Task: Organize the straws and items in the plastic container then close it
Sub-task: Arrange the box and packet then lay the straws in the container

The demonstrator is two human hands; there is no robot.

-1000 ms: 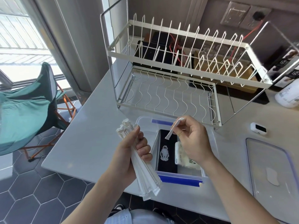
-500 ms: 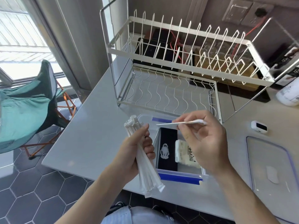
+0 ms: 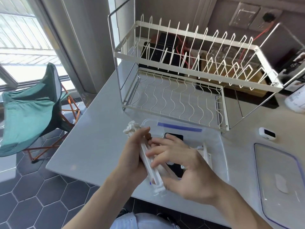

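Holding a bunch of white straws, the left hand grips them above the open box on the desk. The right hand rests its straight fingers on the straws.

Home kitchen. Two-tier wire dish rack stands at the far edge of a pale grey table, wall sockets behind it, dark hexagon floor tiles, folding camp chair by the window.
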